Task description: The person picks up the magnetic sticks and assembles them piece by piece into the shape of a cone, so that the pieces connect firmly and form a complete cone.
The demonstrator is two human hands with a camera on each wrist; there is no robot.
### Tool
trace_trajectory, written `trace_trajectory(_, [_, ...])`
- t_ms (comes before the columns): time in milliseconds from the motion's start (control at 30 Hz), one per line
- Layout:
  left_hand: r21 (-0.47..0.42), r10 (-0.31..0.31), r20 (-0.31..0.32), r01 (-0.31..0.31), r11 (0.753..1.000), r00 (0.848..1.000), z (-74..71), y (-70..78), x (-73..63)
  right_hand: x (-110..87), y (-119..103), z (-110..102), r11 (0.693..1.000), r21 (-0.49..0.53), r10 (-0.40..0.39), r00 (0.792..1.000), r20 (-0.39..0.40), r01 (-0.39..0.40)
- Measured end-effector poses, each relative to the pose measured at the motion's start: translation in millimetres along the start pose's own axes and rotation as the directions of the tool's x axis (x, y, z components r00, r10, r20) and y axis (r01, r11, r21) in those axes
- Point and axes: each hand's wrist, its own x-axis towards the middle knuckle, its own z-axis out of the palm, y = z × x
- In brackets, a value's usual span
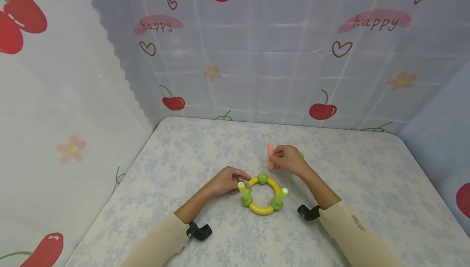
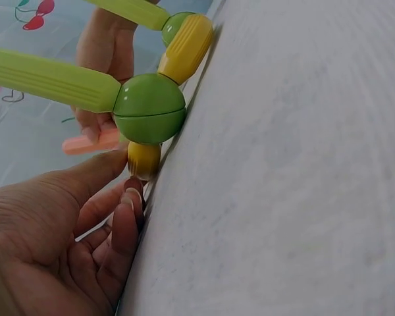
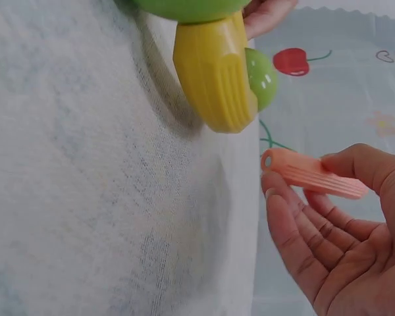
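Note:
A ring of curved yellow pieces (image 1: 262, 210) and green balls lies on the table. Light green rods (image 1: 282, 195) rise from its two near balls, leaning slightly; the far ball (image 1: 262, 178) carries no rod. At the ring's left side my left hand (image 1: 225, 181) pinches a yellow piece (image 2: 144, 161) between thumb and fingertips, close to the tabletop. Beyond the ring, my right hand (image 1: 290, 159) holds a coral-pink ribbed rod (image 3: 314, 173) between thumb and fingers. That rod stands nearly upright in the head view, and its open round end shows in the right wrist view.
Partly hidden behind my right hand is a small green thing (image 1: 302, 154). The table (image 1: 205, 144) has a pale blue floral cover. Cherry-printed curtains (image 1: 257, 71) hang behind the table and along both sides. Black wrist devices (image 1: 198, 232) sit at both sleeve cuffs.

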Motion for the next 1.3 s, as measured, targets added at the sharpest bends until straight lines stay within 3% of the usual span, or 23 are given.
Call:
trace_trajectory(200, [0.020, -0.007, -0.018, 0.007, 1.000, 1.000, 2.2, 1.8, -0.6, -16.0, -3, -3, 0.994, 0.044, -0.099, 0.995, -0.031, 0.100])
trace_trajectory(433, [0.026, -0.015, -0.029, 0.016, 1.000, 0.999, 2.3, 2.7, -0.8, -27.4, -7, 0, 0.983, 0.085, -0.162, 0.987, 0.003, 0.161])
trace_trajectory(733, [0.047, -0.008, -0.028, 0.010, 0.999, 1.000, 2.1, -0.1, 0.6, -33.0, -9, 5, 0.962, 0.036, -0.273, 0.961, 0.046, 0.271])
trace_trajectory(1133, [0.041, 0.000, -0.031, 0.001, 0.999, 1.000, 1.4, -1.5, 1.7, -31.9, -4, -2, 0.951, 0.020, -0.308, 0.948, 0.077, 0.307])
trace_trajectory(1300, [0.042, 0.006, -0.026, -0.005, 0.999, 1.000, 2.7, -2.8, 1.5, -33.3, 2, -20, 0.957, -0.083, -0.279, 0.960, -0.016, 0.277])
